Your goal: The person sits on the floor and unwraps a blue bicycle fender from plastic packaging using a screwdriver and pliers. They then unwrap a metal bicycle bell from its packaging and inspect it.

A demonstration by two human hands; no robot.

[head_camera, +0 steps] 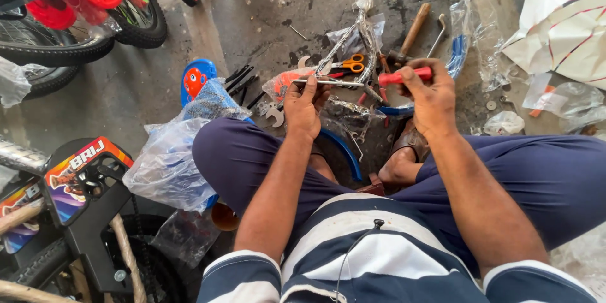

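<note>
Grey, oil-stained concrete floor (252, 19) spreads under us, and we take the orange-handled scissors (351, 64) lying on it as our landmark. Far to the left of the scissors stands a children's bicycle with black rubber tyres and red plastic parts (95, 6), and well below and left of them sits a black bicycle frame with a colourful printed plate (85, 180). Between that frame and the scissors bulges a clear crumpled plastic bag (167, 164), resting against our navy trouser knee. Far to the right of the scissors lies white wrapping paper with red lines (568, 31). Just right of the scissors and a little above rests a hammer with a brown wooden handle (413, 28).

Below the scissors curves a blue plastic mudguard (344, 148), near our crossed legs. Our right hand (432, 98), right of the scissors, is closed around a screwdriver with a red plastic handle (404, 77), thumb on top. Our left hand (304, 108), just below and left of the scissors, pinches a thin silver metal rod (328, 82) between its fingertips; the rod runs level just beneath the scissors toward the screwdriver. Left of our left hand lies a small steel open-ended spanner (275, 115).
</note>
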